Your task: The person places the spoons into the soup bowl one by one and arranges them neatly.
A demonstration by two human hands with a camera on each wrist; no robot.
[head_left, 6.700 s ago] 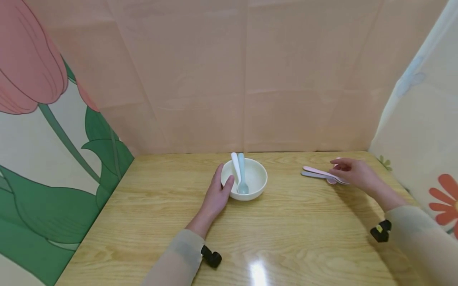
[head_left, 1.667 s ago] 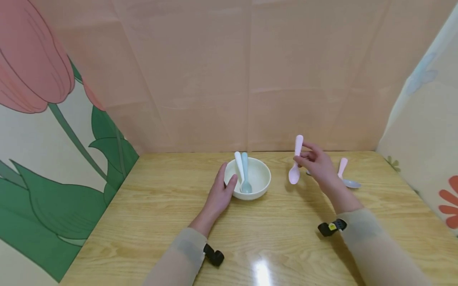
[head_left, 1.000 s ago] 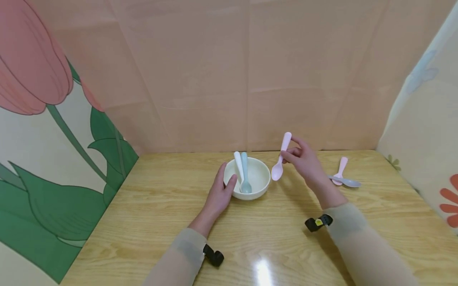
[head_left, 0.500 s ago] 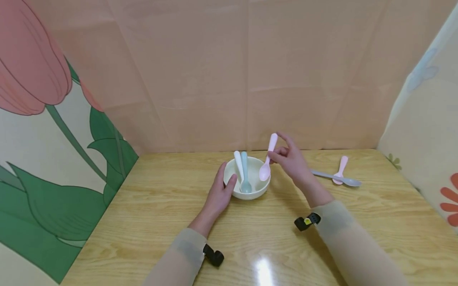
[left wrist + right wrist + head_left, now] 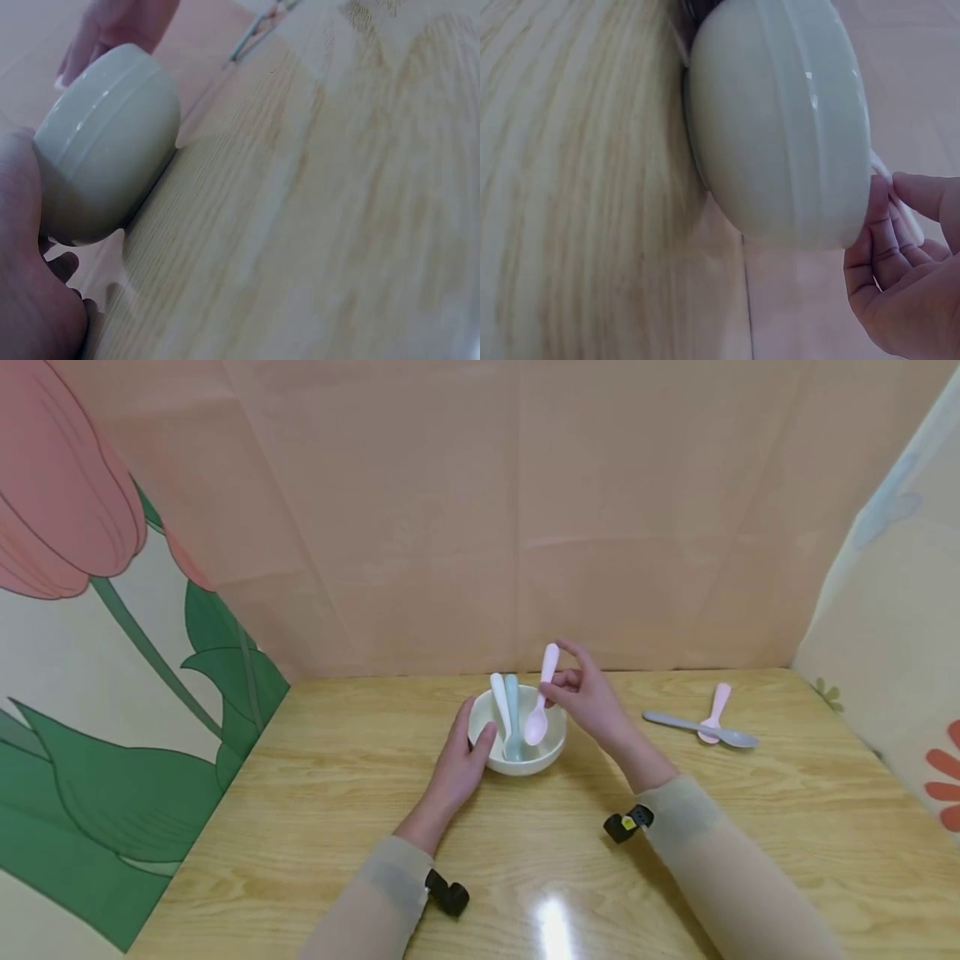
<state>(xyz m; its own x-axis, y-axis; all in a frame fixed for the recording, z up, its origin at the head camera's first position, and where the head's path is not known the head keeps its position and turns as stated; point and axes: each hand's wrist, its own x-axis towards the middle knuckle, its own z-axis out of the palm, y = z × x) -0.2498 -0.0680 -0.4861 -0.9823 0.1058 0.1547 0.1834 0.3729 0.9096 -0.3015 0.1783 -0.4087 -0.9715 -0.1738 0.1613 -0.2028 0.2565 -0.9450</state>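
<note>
The right hand (image 5: 592, 700) pinches a pink spoon (image 5: 537, 724), thumb low on the handle and one finger reaching toward its top end; the spoon slants, scoop downward, at the mouth of a white bowl (image 5: 525, 768). The left hand (image 5: 460, 760) holds the bowl's left side, thumb at the near rim. Both forearms angle inward from the lower edge. Inside the bowl lean a white spoon (image 5: 500, 700) and a blue spoon (image 5: 513, 702). Well to the right, a grey spoon (image 5: 678, 722) crosses a second pink spoon (image 5: 720, 700) on the table (image 5: 360, 810). Both wrist views show the bowl's base resting on the wood; its contents, visible from the head, are hidden there behind its wall.
</note>
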